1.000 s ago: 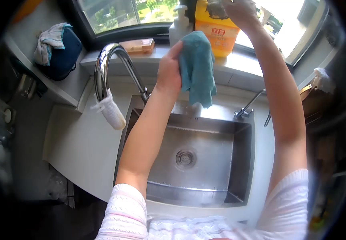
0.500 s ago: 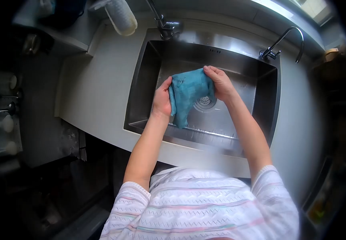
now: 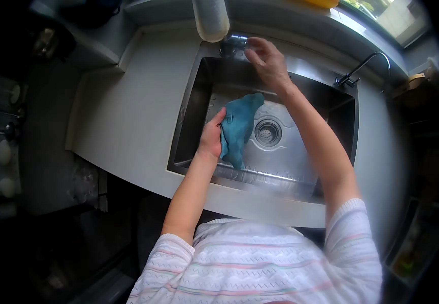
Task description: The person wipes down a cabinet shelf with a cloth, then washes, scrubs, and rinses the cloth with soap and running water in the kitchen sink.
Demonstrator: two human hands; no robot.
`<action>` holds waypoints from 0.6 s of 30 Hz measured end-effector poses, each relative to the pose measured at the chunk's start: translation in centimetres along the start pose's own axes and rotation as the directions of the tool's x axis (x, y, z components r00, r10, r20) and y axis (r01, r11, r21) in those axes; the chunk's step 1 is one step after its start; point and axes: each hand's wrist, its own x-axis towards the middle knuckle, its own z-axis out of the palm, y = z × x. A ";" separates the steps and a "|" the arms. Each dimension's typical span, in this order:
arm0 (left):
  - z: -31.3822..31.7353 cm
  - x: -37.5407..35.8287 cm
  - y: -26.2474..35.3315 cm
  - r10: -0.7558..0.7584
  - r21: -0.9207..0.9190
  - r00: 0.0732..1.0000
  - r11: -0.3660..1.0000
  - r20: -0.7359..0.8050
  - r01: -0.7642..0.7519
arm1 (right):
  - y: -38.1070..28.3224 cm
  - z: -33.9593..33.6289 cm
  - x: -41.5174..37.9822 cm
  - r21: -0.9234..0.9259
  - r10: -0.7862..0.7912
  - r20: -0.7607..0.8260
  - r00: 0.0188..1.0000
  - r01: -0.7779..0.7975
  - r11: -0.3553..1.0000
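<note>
your left hand (image 3: 211, 139) is closed around one side of the teal cloth (image 3: 238, 127), which hangs over the sink (image 3: 290, 157), left of the drain (image 3: 268, 133). above it, the white-wrapped spout end (image 3: 211, 19) sits near the faucet handle (image 3: 237, 41). your right hand (image 3: 268, 63) is half open, fingers curled at that handle; you can't tell whether they touch. farther right stands the small curved tap (image 3: 350, 80).

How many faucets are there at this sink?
2. The larger faucet is at the back of the sink, left of its middle, by the right hand; the slim faucet is at the back right corner. The larger one is only partly in view.
</note>
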 end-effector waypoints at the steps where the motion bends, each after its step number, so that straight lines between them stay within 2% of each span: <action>1: -0.4 -0.3 0.5 -0.008 -0.010 1.000 1.000 0.012 0.009 | -0.2 0.7 1.2 -0.150 -0.182 -0.093 0.979 0.167 0.974; 4: -1.3 -0.8 1.8 -0.008 -0.028 1.000 1.000 0.008 0.009 | 0.6 1.4 2.8 -0.369 -0.103 0.094 0.990 0.131 0.920; 7: -1.8 -1.1 2.7 -0.005 -0.038 1.000 0.999 0.015 0.006 | 2.0 1.0 2.7 -0.322 -0.021 0.042 0.999 0.033 0.946; 8: -1.9 -1.3 2.9 -0.007 -0.041 1.000 0.999 0.013 0.007 | 2.0 0.5 2.5 -0.285 0.068 0.040 0.997 -0.054 0.957; 11: -2.2 -1.3 3.2 -0.005 -0.042 1.000 0.999 0.016 0.005 | 3.1 0.2 2.4 -0.089 0.114 0.042 0.993 -0.110 0.990; 12: -2.5 -1.2 3.3 -0.004 -0.041 1.000 0.999 0.022 0.005 | 3.4 -0.1 2.3 -0.131 0.146 0.062 0.987 -0.137 0.982; 15: -2.9 -0.9 3.4 0.009 -0.044 1.000 0.999 0.014 -0.009 | 3.9 0.2 1.5 -0.162 0.073 -0.046 0.996 -0.079 0.984; 18: -3.5 -0.2 3.3 0.023 -0.038 0.999 0.999 -0.048 -0.025 | 3.4 -0.1 1.1 -0.037 0.309 0.025 0.951 -0.308 0.951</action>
